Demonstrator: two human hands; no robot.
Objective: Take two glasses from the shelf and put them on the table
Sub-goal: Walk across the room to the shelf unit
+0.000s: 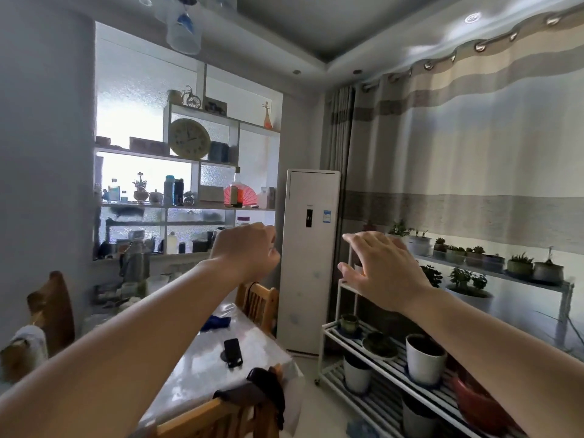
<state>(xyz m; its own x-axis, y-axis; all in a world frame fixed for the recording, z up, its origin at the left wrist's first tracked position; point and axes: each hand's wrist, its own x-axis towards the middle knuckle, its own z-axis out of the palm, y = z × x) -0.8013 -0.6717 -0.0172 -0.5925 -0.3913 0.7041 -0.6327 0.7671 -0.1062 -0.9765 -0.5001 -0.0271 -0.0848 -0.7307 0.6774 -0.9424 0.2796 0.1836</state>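
Daylight is coming through the frosted glass behind the built-in shelf (186, 159), which is filling the far wall of a small dining room. Its white boards are carrying a round clock (189, 139), a red fan (240, 195), bottles, jars and small ornaments; no glasses can be picked out among them at this distance. Beside the shelf a tall white air conditioner (311, 257) is standing on the floor, and a striped curtain (474, 147) is hanging along the right wall above a plant rack (379, 358) holding potted plants.

Both bare arms are reaching forward at chest height, with the shelf and the air conditioner behind them. On the left hand (248, 251) the fingers are curling inward into a loose fist, the back of the hand facing the camera; this grip is clenched on nothing that can be seen. On the right hand (380, 267) the fingers are spreading flat and apart, palm down, so this grip is released and holding nothing. The two hands are hanging near each other without touching.

Below the arms the desk (202, 368) is lying under a glossy clear cover, with a dark phone (233, 352) resting on it and a blue item further back. Wooden chairs (257, 303) are standing at its far and near ends, and dark cloth is draping over the near chair back.
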